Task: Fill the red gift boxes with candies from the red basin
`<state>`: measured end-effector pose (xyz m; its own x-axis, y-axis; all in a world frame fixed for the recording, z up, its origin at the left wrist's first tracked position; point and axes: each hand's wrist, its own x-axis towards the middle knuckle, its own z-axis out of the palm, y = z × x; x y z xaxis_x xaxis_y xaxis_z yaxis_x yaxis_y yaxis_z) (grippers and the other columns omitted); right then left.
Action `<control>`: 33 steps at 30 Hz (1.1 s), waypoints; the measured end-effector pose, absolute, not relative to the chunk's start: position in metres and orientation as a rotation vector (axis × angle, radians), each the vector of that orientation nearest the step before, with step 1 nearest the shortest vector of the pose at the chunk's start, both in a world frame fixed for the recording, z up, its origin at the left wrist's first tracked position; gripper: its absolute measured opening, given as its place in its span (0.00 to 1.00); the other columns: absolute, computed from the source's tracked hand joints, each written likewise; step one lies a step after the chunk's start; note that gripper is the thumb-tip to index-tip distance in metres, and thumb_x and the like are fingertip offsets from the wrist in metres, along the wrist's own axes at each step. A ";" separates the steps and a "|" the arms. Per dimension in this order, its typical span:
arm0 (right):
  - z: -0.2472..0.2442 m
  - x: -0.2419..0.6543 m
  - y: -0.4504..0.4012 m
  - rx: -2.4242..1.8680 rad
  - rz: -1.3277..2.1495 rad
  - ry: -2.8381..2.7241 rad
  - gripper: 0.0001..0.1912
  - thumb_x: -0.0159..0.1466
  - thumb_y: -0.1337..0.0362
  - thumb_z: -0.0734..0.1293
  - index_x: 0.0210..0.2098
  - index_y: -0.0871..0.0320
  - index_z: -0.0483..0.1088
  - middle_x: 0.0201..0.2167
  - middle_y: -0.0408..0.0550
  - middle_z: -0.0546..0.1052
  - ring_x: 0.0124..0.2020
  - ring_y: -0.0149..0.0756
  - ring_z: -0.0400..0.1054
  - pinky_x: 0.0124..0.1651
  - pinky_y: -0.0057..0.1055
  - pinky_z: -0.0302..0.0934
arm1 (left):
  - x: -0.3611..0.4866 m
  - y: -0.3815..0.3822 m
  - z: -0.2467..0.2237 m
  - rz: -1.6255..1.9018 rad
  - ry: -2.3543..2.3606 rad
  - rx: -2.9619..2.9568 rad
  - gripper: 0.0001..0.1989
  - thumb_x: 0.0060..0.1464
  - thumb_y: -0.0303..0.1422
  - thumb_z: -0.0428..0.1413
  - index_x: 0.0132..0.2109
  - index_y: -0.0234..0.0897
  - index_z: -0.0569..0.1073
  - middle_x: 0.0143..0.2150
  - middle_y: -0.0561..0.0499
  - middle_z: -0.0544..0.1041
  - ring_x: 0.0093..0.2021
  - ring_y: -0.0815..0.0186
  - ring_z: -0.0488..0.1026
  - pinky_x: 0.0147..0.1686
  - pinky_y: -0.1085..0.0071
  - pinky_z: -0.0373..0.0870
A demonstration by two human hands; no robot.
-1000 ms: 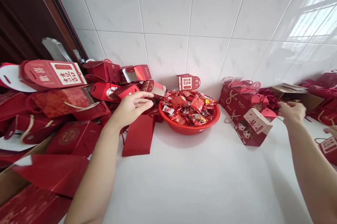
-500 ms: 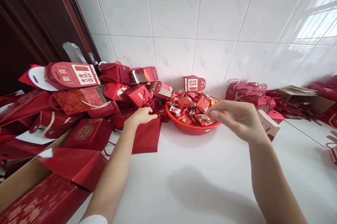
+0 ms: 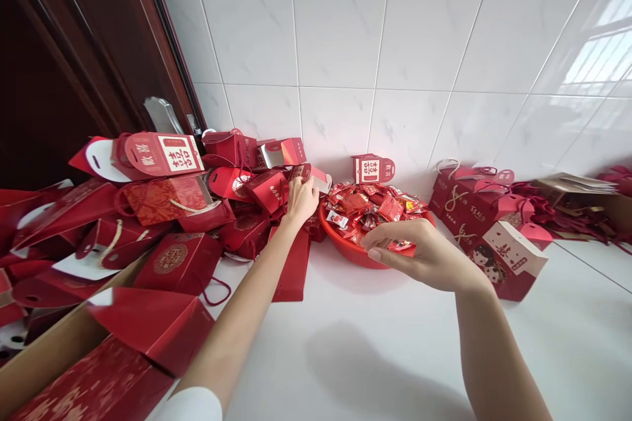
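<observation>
My left hand (image 3: pixel 302 200) reaches forward into the pile of red gift boxes. Its fingers are closed on the near end of a small red-and-white gift box (image 3: pixel 322 180), with the fingertips partly hidden. Just right of it stands a red plastic basket (image 3: pixel 348 253) heaped with wrapped candies (image 3: pixel 354 202). My right hand (image 3: pixel 419 253) hangs over the basket's front right edge, thumb and fingers drawn together, and no object shows between them. A flat red piece (image 3: pixel 290 273), perhaps a bag or box, lies beneath my left forearm.
Red gift boxes (image 3: pixel 178 261) with cord handles crowd the left, by a dark door (image 3: pixel 64 45). A single box (image 3: pixel 374 169) stands behind the basket against the tiled wall (image 3: pixel 336 19). Printed boxes (image 3: pixel 511 259) stand in a row at right, with an open cardboard box (image 3: pixel 573 185) beyond.
My left hand has moved forward and right, from above the flat red piece to the small gift box, and closed on it. My right hand has dropped slightly and shifted left. The view has turned.
</observation>
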<state>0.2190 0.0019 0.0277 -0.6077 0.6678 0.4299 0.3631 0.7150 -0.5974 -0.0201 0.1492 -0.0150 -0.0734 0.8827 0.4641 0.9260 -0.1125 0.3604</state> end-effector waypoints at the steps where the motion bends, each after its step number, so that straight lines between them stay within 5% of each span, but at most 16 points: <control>1: 0.028 0.222 0.002 -0.802 0.600 -2.263 0.09 0.68 0.59 0.66 0.40 0.53 0.78 0.38 0.46 0.83 0.37 0.37 0.78 0.38 0.30 0.72 | -0.021 0.152 -0.013 -0.971 -2.043 -2.084 0.23 0.65 0.29 0.46 0.63 0.24 0.70 0.59 0.29 0.71 0.62 0.45 0.68 0.62 0.56 0.63; 8: 0.029 0.240 0.003 -0.890 0.449 -2.146 0.08 0.67 0.59 0.67 0.39 0.54 0.78 0.34 0.45 0.83 0.35 0.36 0.77 0.36 0.29 0.71 | -0.036 0.144 0.014 -1.687 -1.735 -1.906 0.17 0.65 0.35 0.49 0.52 0.32 0.78 0.54 0.39 0.80 0.56 0.55 0.75 0.59 0.62 0.68; 12: 0.027 0.239 0.004 -0.853 0.327 -1.881 0.08 0.67 0.59 0.68 0.40 0.54 0.78 0.37 0.47 0.82 0.36 0.36 0.76 0.38 0.30 0.72 | -0.029 0.116 0.032 -2.273 -1.400 -1.883 0.15 0.55 0.38 0.59 0.45 0.34 0.81 0.47 0.44 0.83 0.50 0.57 0.79 0.54 0.63 0.74; 16: 0.028 0.240 -0.002 -0.776 0.308 -1.698 0.10 0.67 0.59 0.69 0.45 0.54 0.77 0.36 0.47 0.80 0.34 0.35 0.76 0.37 0.31 0.72 | -0.017 0.066 0.045 -2.497 -1.337 -2.312 0.16 0.42 0.36 0.65 0.41 0.34 0.83 0.44 0.46 0.85 0.48 0.53 0.80 0.50 0.60 0.77; 24: 0.038 0.247 -0.027 -0.888 0.495 -2.368 0.20 0.70 0.54 0.64 0.59 0.52 0.72 0.27 0.42 0.77 0.26 0.30 0.69 0.31 0.26 0.64 | -0.009 0.007 0.034 -1.781 -1.667 -3.396 0.22 0.42 0.26 0.60 0.47 0.38 0.83 0.48 0.47 0.84 0.47 0.53 0.81 0.44 0.62 0.78; 28: 0.032 0.233 -0.024 -0.985 0.671 -2.708 0.14 0.71 0.58 0.62 0.43 0.54 0.79 0.24 0.41 0.75 0.22 0.28 0.62 0.26 0.26 0.54 | -0.005 0.016 0.012 -1.409 -1.729 -3.643 0.27 0.41 0.24 0.60 0.52 0.38 0.81 0.51 0.46 0.83 0.50 0.51 0.80 0.46 0.62 0.78; 33: 0.019 0.221 -0.009 -1.338 0.704 -2.788 0.13 0.65 0.60 0.67 0.25 0.57 0.74 0.21 0.43 0.72 0.21 0.30 0.61 0.24 0.29 0.47 | -0.007 0.036 -0.011 -1.075 -1.749 -3.898 0.33 0.39 0.20 0.59 0.55 0.39 0.79 0.54 0.47 0.81 0.57 0.50 0.76 0.53 0.61 0.75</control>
